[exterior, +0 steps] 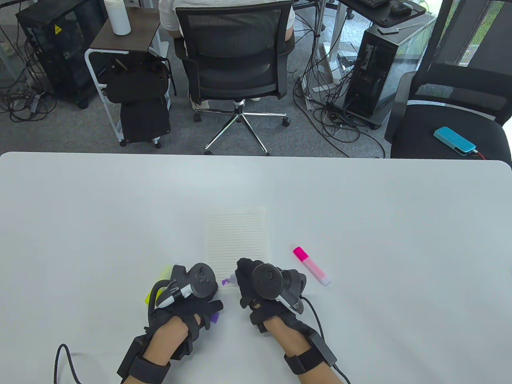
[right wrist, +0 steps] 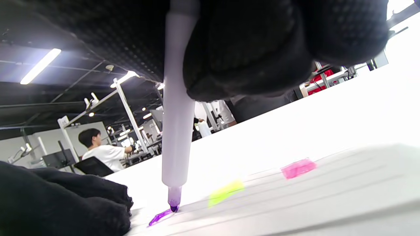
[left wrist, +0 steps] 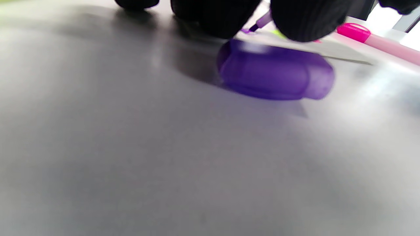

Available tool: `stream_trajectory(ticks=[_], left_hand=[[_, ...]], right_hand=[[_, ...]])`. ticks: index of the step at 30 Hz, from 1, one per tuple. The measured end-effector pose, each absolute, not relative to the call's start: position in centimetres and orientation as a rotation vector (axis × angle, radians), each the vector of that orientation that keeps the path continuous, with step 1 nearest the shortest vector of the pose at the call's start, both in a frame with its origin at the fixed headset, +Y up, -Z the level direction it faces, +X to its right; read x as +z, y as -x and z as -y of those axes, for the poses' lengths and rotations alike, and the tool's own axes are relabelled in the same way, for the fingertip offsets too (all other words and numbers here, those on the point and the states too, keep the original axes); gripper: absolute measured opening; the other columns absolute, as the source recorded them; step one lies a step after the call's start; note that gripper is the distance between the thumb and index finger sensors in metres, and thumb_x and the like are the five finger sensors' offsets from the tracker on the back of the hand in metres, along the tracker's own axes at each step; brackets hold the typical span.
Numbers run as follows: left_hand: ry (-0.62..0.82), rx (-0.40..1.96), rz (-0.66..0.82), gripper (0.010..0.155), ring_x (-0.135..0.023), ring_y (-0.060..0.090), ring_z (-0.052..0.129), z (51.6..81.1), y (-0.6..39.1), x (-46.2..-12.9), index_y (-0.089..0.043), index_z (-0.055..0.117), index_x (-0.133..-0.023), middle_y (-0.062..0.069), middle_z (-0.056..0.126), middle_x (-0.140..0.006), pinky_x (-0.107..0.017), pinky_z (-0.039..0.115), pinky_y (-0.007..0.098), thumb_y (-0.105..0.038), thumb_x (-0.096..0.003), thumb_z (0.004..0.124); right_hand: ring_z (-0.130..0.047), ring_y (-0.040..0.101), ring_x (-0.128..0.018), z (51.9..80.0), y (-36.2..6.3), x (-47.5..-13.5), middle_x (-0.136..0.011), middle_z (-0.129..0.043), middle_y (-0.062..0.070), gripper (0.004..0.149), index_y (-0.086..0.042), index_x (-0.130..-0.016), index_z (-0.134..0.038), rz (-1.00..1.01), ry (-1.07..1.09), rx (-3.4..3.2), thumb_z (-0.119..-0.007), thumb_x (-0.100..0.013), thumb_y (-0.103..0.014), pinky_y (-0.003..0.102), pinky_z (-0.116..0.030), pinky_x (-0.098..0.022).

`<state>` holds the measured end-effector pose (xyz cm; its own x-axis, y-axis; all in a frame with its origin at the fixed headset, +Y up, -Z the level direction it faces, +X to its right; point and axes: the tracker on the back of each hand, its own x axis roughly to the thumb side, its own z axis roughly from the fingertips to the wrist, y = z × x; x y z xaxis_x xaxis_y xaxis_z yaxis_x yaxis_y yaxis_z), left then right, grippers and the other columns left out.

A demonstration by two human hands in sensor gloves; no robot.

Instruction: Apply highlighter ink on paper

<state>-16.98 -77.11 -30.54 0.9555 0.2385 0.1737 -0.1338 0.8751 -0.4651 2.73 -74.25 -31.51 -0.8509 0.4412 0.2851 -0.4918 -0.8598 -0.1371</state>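
Right hand grips purple highlighter, tip touching paper.

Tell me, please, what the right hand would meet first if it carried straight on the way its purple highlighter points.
The right hand points the purple highlighter down and leftward; its tip already touches the lined paper. Further along that line, it would likely meet the left hand, though depth is unclear.

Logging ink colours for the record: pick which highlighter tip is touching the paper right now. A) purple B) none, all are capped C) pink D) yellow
A: in the right wrist view the purple highlighter, held by the right hand, has its tip down on the paper, at the end of a purple mark.
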Motion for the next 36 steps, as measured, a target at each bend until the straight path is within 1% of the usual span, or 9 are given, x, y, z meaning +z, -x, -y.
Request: stream_trajectory(ticks=[3, 8, 13, 18, 22, 27, 32, 36], left_hand=[[0.467, 0.196, 0.230, 0.066, -0.105, 0.046, 0.048, 77.12, 16.99, -30.55, -0.025, 0.064, -0.103, 0.000, 0.047, -0.115, -0.071, 0.040, 0.066, -0.055, -0.0448, 0.071], [0.467, 0.199, 0.230, 0.066, -0.105, 0.046, 0.048, 77.12, 17.00, -30.54, -0.025, 0.064, -0.103, 0.000, 0.047, -0.115, -0.071, 0.040, 0.066, -0.055, -0.0447, 0.071], [0.467, 0.198, 0.230, 0.066, -0.105, 0.046, 0.048, 77.13, 17.01, -30.55, -0.024, 0.064, -0.103, 0.000, 0.047, -0.115, -0.071, 0.040, 0.066, -0.055, -0.0448, 0.071], [0.468, 0.199, 0.231, 0.066, -0.105, 0.046, 0.048, 77.13, 17.01, -30.54, -0.025, 0.064, -0.103, 0.000, 0.047, -0.115, -0.071, 0.040, 0.066, -0.055, -0.0447, 0.071], [0.468, 0.199, 0.231, 0.066, -0.105, 0.046, 0.048, 77.13, 17.02, -30.55, -0.025, 0.064, -0.103, 0.000, 0.047, -0.115, -0.071, 0.040, 0.066, -0.055, -0.0448, 0.071], [0.468, 0.201, 0.231, 0.066, -0.105, 0.046, 0.048, 77.13, 17.03, -30.55, -0.025, 0.064, -0.103, 0.000, 0.047, -0.115, -0.071, 0.040, 0.066, -0.055, -0.0447, 0.071], [0.469, 0.200, 0.232, 0.066, -0.105, 0.046, 0.048, 77.14, 17.04, -30.55, -0.025, 0.064, -0.103, 0.000, 0.047, -0.115, -0.071, 0.040, 0.066, -0.055, -0.0447, 0.071], [0.469, 0.203, 0.231, 0.066, -0.105, 0.046, 0.048, 77.15, 17.05, -30.56, -0.024, 0.064, -0.103, 0.000, 0.047, -0.115, -0.071, 0.040, 0.066, -0.055, -0.0447, 0.071]], right_hand=[[-0.100, 0.028, -0.030, 74.54, -2.80, -31.60, -0.052, -0.100, 0.017, 0.033, -0.019, -0.076, -0.093, 0.253, -0.351, 2.547, -0.088, -0.047, -0.034, 0.050, -0.085, -0.032], [-0.100, 0.028, -0.029, 74.41, -2.78, -31.60, -0.051, -0.100, 0.017, 0.033, -0.019, -0.076, -0.094, 0.284, -0.331, 2.585, -0.088, -0.047, -0.033, 0.050, -0.085, -0.031], [-0.100, 0.029, -0.030, 74.76, -2.59, -31.63, -0.051, -0.100, 0.017, 0.033, -0.018, -0.076, -0.094, 0.229, -0.345, 2.543, -0.088, -0.047, -0.033, 0.050, -0.084, -0.032], [-0.100, 0.028, -0.029, 74.61, -2.82, -31.57, -0.051, -0.100, 0.017, 0.033, -0.018, -0.076, -0.093, 0.263, -0.320, 2.569, -0.088, -0.047, -0.033, 0.050, -0.085, -0.031], [-0.100, 0.028, -0.028, 74.81, -2.84, -31.66, -0.051, -0.100, 0.017, 0.033, -0.018, -0.075, -0.094, 0.198, -0.341, 2.516, -0.088, -0.047, -0.033, 0.050, -0.085, -0.031], [-0.100, 0.027, -0.027, 74.52, -2.83, -31.59, -0.049, -0.101, 0.016, 0.032, -0.018, -0.074, -0.094, 0.242, -0.327, 2.567, -0.088, -0.047, -0.033, 0.050, -0.085, -0.030], [-0.100, 0.028, -0.028, 74.55, -2.80, -31.58, -0.050, -0.100, 0.016, 0.032, -0.019, -0.075, -0.094, 0.239, -0.368, 2.563, -0.089, -0.046, -0.034, 0.050, -0.085, -0.031], [-0.100, 0.027, -0.028, 74.28, -2.66, -31.43, -0.050, -0.101, 0.016, 0.032, -0.019, -0.075, -0.094, 0.290, -0.391, 2.603, -0.089, -0.046, -0.034, 0.049, -0.085, -0.031]])
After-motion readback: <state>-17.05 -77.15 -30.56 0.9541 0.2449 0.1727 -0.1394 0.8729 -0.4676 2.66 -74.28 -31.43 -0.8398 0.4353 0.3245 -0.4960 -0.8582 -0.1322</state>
